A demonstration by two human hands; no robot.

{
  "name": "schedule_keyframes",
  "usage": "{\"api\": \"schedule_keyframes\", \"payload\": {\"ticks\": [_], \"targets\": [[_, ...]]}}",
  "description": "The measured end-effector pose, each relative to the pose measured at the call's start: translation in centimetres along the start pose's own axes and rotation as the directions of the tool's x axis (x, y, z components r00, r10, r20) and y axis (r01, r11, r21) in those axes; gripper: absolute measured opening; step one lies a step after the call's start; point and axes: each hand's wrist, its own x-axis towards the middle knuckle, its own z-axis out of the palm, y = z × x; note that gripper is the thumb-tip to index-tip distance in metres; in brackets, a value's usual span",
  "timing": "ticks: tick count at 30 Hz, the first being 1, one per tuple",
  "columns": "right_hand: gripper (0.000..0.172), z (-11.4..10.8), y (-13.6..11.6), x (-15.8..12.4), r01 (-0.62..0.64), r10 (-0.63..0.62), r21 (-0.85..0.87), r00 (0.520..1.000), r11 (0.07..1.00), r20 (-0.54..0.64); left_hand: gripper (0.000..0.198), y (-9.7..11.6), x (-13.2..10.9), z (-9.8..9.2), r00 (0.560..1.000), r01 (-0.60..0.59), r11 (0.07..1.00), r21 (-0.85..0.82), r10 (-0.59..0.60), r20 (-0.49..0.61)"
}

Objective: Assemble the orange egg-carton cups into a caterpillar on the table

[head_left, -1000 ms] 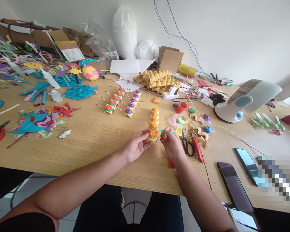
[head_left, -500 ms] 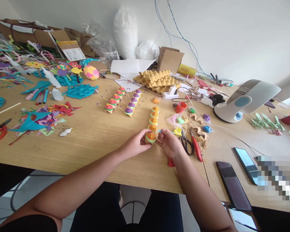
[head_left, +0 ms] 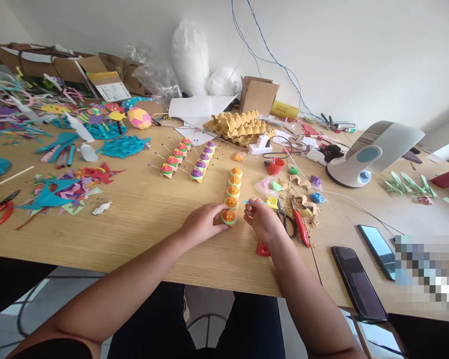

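Note:
An orange egg-carton strip [head_left: 233, 191] with smiling faces and green bands runs away from me on the table. My left hand [head_left: 203, 223] grips its near end from the left, thumb and fingers round the closest cup. Just right of the strip, my right hand [head_left: 261, 218] is closed on a thin blue stick [head_left: 247, 202] that points left, its tip apart from the cups. Beyond my left hand stand a red-topped strip [head_left: 175, 157] and a purple-topped strip [head_left: 203, 161], both with pins sticking out at the sides.
Black scissors [head_left: 286, 222], a red cutter [head_left: 301, 224], clay lumps and a red cup [head_left: 276, 166] lie to the right. Farther right are two phones [head_left: 359, 284] and a white fan [head_left: 370, 154]. Paper scraps [head_left: 65, 192] and orange-handled scissors [head_left: 0, 214] lie left.
My right hand with the blue stick has moved slightly away from the near cup, leaving a wider gap. My left hand stays on the strip. The whole view has shifted a little.

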Motion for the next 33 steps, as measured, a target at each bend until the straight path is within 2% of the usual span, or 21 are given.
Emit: {"api": "schedule_keyframes", "payload": {"ticks": [2, 4, 7, 10, 13, 16, 18, 22, 27, 30, 33], "targets": [[0.029, -0.1, 0.0, 0.1, 0.009, -0.01, 0.071, 1.0, 0.997, 0.014, 0.061, 0.2, -0.3, -0.2, 1.0, 0.013, 1.0, -0.001, -0.013, -0.002], [0.025, -0.2, 0.1, 0.1, 0.003, -0.009, 0.118, 0.999, 0.993, 0.049, 0.066, 0.4, -0.6, -0.5, 0.998, 0.019, 1.0, -0.018, -0.02, -0.054], [0.021, -0.2, 0.2, 0.1, -0.01, -0.005, 0.128, 0.993, 0.992, 0.116, 0.047, 1.2, -0.9, -1.3, 0.985, -0.016, 0.998, -0.064, 0.005, -0.171], [0.02, -0.1, 0.1, 0.0, -0.01, -0.013, 0.134, 0.985, 0.991, 0.171, 0.025, 2.2, -0.4, -2.1, 0.984, -0.086, 0.995, -0.042, 0.078, -0.161], [0.023, 0.0, -0.1, -0.3, -0.009, -0.026, 0.152, 0.974, 0.988, 0.225, 0.022, 3.0, 1.0, -2.5, 0.975, -0.135, 0.988, 0.08, 0.147, -0.17], [0.025, 0.0, -0.1, -0.5, 0.005, -0.043, 0.15, 0.967, 0.989, 0.252, 0.028, 3.2, 2.5, -2.1, 0.959, -0.196, 0.964, 0.179, 0.226, -0.169], [0.026, 0.0, -0.1, -0.5, 0.016, -0.052, 0.145, 0.967, 0.989, 0.248, 0.026, 3.1, 3.1, -1.5, 0.95, -0.213, 0.955, 0.208, 0.252, -0.184], [0.029, 0.1, 0.3, -0.5, 0.01, -0.041, 0.125, 0.968, 0.992, 0.247, 0.022, 2.5, 3.3, -0.4, 0.938, -0.217, 0.963, 0.162, 0.251, -0.239], [0.034, 0.5, 0.4, -0.6, 0.006, -0.029, 0.093, 0.967, 0.996, 0.253, 0.02, 1.6, 3.2, -0.3, 0.929, -0.218, 0.973, 0.083, 0.232, -0.287], [0.031, 0.4, 0.0, -0.5, 0.111, -0.115, 0.029, 0.981, 0.993, 0.158, 0.019, 1.4, 3.0, -0.4, 0.928, -0.233, 0.972, -0.041, 0.21, -0.309], [0.033, 0.2, -0.4, -0.3, 0.239, -0.233, -0.096, 0.97, 0.966, 0.064, 0.018, 1.5, 2.7, -0.4, 0.918, -0.255, 0.961, -0.11, 0.205, -0.34]]}}
